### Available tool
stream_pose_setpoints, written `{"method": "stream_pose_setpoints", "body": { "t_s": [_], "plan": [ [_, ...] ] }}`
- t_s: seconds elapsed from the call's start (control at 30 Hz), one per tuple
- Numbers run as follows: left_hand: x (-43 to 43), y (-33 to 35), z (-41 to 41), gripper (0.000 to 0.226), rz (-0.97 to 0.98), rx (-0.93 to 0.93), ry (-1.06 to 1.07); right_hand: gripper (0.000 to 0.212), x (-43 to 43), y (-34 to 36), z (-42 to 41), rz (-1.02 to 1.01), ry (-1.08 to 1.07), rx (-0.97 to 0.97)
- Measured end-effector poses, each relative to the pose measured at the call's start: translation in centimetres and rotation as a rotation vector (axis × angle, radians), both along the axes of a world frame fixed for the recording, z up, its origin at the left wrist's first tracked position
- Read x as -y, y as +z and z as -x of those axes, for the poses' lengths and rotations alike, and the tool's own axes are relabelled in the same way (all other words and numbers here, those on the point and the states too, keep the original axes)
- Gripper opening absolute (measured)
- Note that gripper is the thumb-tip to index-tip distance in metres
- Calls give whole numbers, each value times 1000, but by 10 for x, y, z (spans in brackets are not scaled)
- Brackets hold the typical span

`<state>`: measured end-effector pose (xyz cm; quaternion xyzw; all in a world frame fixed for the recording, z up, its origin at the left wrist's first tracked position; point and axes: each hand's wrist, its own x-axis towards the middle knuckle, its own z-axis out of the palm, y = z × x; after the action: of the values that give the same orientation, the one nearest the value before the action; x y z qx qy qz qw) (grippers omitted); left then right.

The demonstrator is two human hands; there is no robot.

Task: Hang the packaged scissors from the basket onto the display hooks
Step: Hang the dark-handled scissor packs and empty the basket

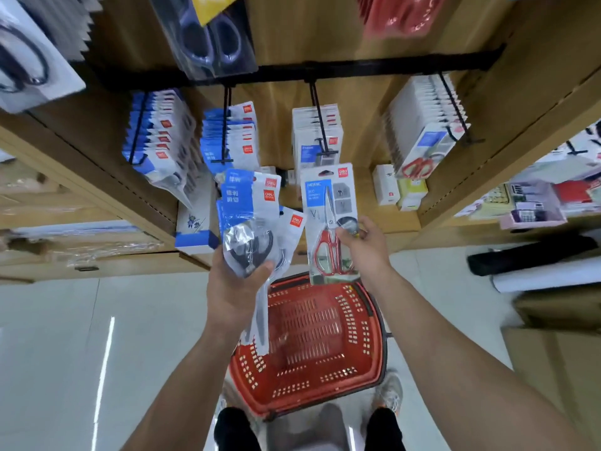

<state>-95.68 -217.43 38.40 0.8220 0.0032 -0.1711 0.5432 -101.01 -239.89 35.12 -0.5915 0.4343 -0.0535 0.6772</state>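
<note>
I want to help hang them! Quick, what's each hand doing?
Left hand: grips a bunch of blue packs.
Right hand: pinches the red-scissors pack.

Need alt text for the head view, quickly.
Right hand holds a red-handled scissors pack close to a display hook; left hand grips a bunch of blue-labelled scissors packs. A red basket sits on the floor beneath.
</note>
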Motion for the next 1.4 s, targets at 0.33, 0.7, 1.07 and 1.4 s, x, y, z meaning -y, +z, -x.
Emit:
{"method": "stream_pose_setpoints", "body": {
  "t_s": [0.33,0.7,1.07,1.4],
  "plan": [
    [6,-45,-21,45,20,-37,33,35,14,-53,-57,76,-93,106],
    [4,-63,-33,44,34,-71,67,43,33,-81,-100,348,40,67],
    [-1,-48,-17,45,183,-144,2,14,-24,-40,-15,94,282,-8],
    [16,3,40,41,327,-234,-44,20,-84,17,40,8,246,128]
  ]
}}
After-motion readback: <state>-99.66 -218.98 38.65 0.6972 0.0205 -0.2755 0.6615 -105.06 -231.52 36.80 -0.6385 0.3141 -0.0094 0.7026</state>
